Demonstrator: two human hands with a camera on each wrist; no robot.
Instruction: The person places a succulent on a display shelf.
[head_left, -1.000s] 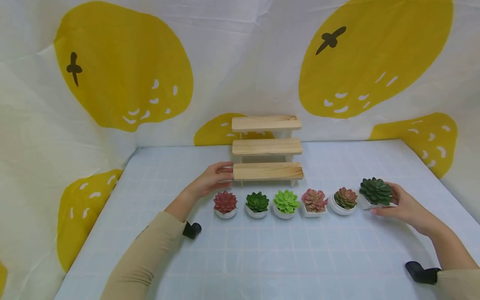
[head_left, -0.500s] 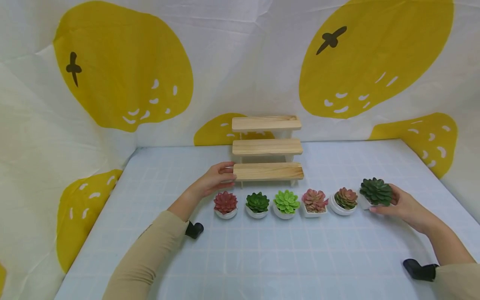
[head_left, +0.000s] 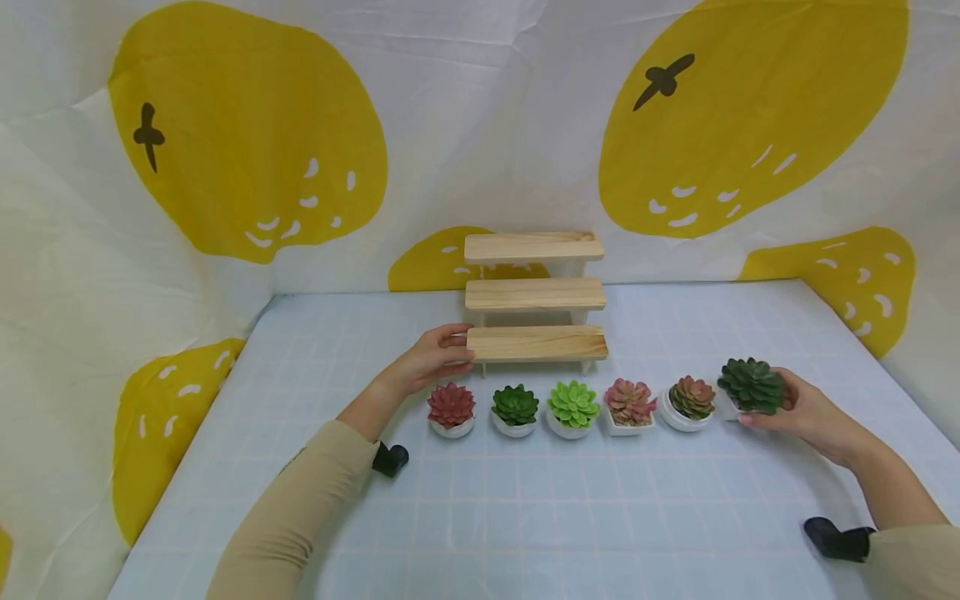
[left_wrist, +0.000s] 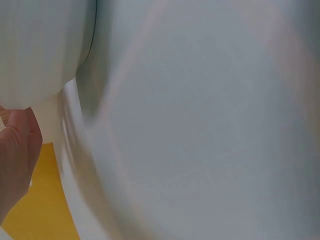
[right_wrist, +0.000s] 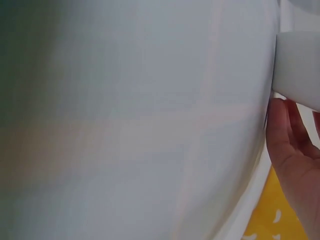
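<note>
Nearest: beige left sleeve (head_left: 292, 508) and beige right sleeve (head_left: 915, 560) over pale checked tablecloth (head_left: 525, 517), black mounts (head_left: 838, 542) at both cuffs. Next out, clamping a white pot (right_wrist: 300, 67) with right hand (head_left: 802, 408) at right end of the row, thumb on near side, fingers round the back, large dark green succulent (head_left: 752, 386) in it. Same hold in right wrist view. Can't tell about pot base contact with the cloth. Alongside, going leftward: bronze-green succulent (head_left: 691, 397) in round pot, pink succulent (head_left: 630, 402) in square pot, light green succulent (head_left: 573, 404), small dark green succulent (head_left: 515, 405), red succulent (head_left: 452, 405), all upright in one line. Slightly farther, gripping left end of lowest shelf (head_left: 536, 344) with left hand (head_left: 431, 357), just beyond the red succulent; only partly visible in left wrist view. Behind, stepping upward: middle shelf (head_left: 535, 294), top shelf (head_left: 533, 246), both pale wood. Farthest: white backdrop (head_left: 480, 150) with big yellow fruit shapes (head_left: 255, 125).
</note>
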